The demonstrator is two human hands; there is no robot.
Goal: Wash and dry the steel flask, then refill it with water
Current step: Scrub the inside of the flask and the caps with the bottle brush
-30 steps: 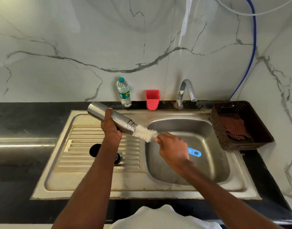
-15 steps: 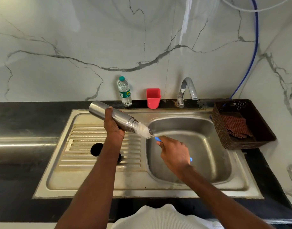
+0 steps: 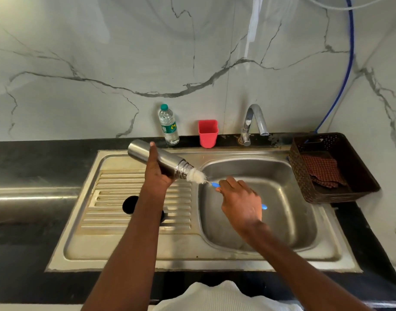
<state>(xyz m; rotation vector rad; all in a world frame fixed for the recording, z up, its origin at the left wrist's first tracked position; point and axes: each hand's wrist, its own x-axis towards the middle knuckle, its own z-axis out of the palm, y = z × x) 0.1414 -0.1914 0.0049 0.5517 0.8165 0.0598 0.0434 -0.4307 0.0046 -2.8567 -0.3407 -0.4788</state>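
A pale marble-patterned wall [image 3: 102, 52] fills the upper half of the frame, with a blue hose [image 3: 349, 52] running down its right side. Below it, a black stone worktop [image 3: 35, 158] spans the frame and carries a large stainless-steel sink unit [image 3: 192, 259], its ribbed drainboard [image 3: 107, 198] at centre left and its deep basin [image 3: 282, 209] at centre right. A dark brown perforated plastic basket [image 3: 304, 176] sits at the right edge of the sink, holding a folded reddish-brown checked cloth [image 3: 322, 169]. A curved chrome tap [image 3: 253, 122] stands behind the basin.

Above the join of drainboard and basin, the cylindrical brushed-steel flask [image 3: 167, 160] lies tilted, its open threaded mouth pointing down and right toward the basin. The left hand [image 3: 157, 173] wraps around its middle from below. The white bristle head of a blue-handled bottle brush [image 3: 197, 176] sticks out of the flask's mouth, and the right hand [image 3: 239, 198] grasps the blue handle over the basin, the handle's end showing past the hand.

A clear plastic water bottle with a green cap [image 3: 169, 125] and a small red plastic cup [image 3: 207, 133] stand near each other by the wall in the centre. A round black object [image 3: 129, 204] rests on the drainboard, partly hidden by the left forearm; what it is cannot be told.
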